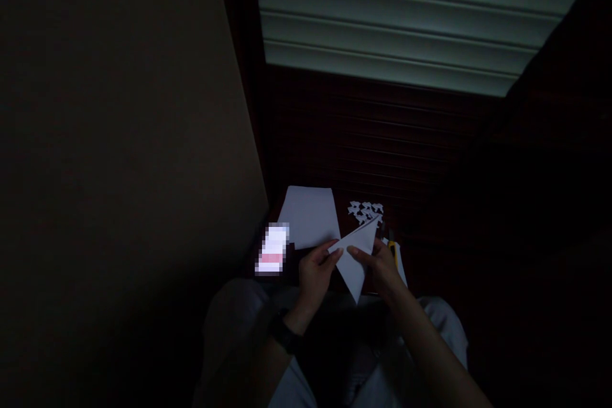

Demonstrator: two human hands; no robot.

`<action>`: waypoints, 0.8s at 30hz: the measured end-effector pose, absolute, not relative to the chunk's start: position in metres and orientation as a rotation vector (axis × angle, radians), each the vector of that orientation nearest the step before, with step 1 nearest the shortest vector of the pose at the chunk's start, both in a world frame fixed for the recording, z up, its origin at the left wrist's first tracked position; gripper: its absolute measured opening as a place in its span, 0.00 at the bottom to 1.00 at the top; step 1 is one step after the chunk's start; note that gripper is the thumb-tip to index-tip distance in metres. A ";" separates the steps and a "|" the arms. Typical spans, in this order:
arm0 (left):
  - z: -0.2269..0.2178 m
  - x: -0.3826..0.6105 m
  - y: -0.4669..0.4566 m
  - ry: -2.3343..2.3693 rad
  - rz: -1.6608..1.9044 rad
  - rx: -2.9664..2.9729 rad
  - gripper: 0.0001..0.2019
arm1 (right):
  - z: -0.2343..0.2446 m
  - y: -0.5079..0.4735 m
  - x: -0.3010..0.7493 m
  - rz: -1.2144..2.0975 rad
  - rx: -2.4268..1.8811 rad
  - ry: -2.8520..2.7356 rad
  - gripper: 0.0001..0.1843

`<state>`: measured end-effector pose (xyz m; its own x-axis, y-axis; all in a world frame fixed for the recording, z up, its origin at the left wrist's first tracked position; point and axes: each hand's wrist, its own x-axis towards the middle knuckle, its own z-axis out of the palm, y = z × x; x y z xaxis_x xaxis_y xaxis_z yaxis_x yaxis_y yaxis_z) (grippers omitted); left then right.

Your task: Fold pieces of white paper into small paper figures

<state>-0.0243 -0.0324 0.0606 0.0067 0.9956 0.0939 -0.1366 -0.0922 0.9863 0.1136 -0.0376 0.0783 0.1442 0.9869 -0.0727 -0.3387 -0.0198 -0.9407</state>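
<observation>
Folded paper triangle [356, 254] clamped between two grips.
The left hand [315, 275] and right hand [382, 268] pinch its edges, just beside the flat sheet [310, 217].

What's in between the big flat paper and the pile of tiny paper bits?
Just a bare strip of dark table between the flat paper and the tiny bits, seen in the head view.

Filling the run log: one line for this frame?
left hand holds folded paper | right hand holds it too | behind: flat sheet, small paper pieces
</observation>
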 end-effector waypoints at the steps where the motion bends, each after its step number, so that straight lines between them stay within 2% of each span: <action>1: 0.060 -0.024 -0.032 1.062 1.348 1.164 0.19 | 0.077 -0.037 0.114 1.261 -1.061 -0.817 0.20; 5: 0.059 -0.024 -0.031 1.079 1.413 1.094 0.19 | 0.071 -0.035 0.115 1.205 -1.062 -0.794 0.22; 24: 0.061 -0.024 -0.033 1.109 1.433 1.151 0.16 | 0.073 -0.036 0.112 1.155 -1.099 -0.787 0.20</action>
